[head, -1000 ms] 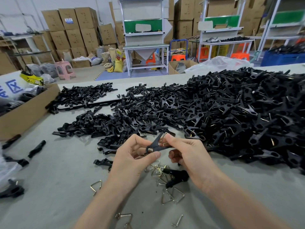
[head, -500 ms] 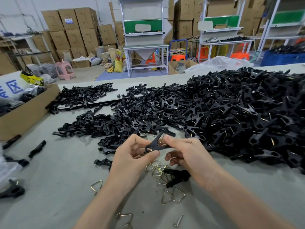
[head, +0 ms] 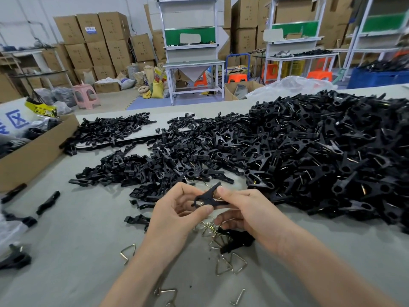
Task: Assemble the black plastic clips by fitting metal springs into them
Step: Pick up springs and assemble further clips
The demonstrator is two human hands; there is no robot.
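Tight grip on both sides: the left hand [head: 177,216] pinches a black clip [head: 209,199] between its thumb, pressed under the clip's hooked end, and its curled fingers behind. The right hand [head: 250,211] pinches the same clip from the other side, its fingertip on the arm that points up and away, its lower fingers curled beneath. Neither grip has spare room; the fingers lie close round the plastic.

The clip sits above the tabletop [head: 77,251], between the two hands, just in front of the near edge of the pile [head: 309,151]. It is Y-shaped: a hook at the left, one arm rising to the upper right, another running right into the right hand. Whether a spring already sits in it cannot be told.

Below the hands, loose triangular wire springs [head: 230,264] lie scattered on the tabletop, some overlapping. The pile of black clips spreads across the middle and right, highest at the right. A cardboard box [head: 37,156] stands at the left edge.
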